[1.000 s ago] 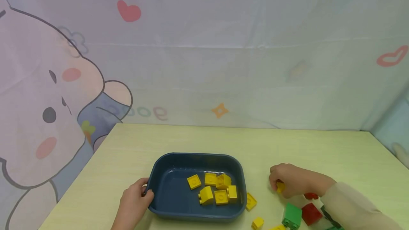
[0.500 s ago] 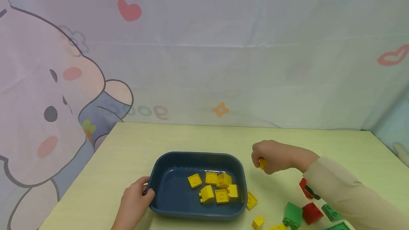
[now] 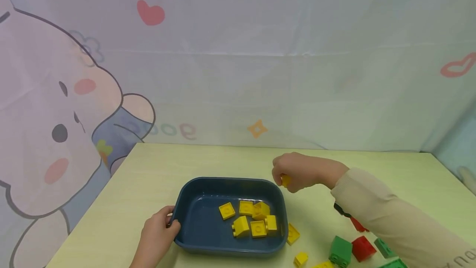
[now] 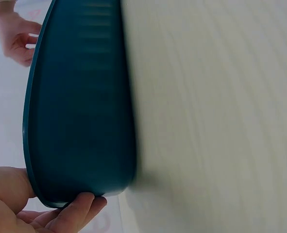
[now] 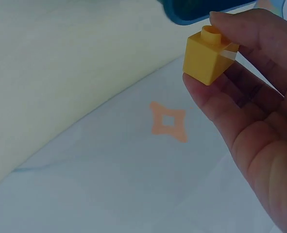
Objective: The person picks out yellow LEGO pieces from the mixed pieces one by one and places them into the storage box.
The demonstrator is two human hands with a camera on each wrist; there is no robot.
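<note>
My left hand grips the left wall of a dark blue tray, thumb over the rim and fingers outside; the left wrist view shows the fingertips pressed to its outer wall. Several yellow toy bricks lie in the tray's right half. Just above the tray's far right corner, my right hand pinches a small yellow brick. Its single stud is plain in the right wrist view, where thumb and fingers hold it on opposite sides.
Against the tray's right side leans a flat yellow brick. Nearer the front lie a small yellow brick, a green brick and a red brick. Some others sit partly under the right sleeve. A printed cloth hangs behind the table.
My right hand has lifted the small yellow brick off the table on the right and carried it up and left to the tray's corner. The left hand and tray have stayed put.
</note>
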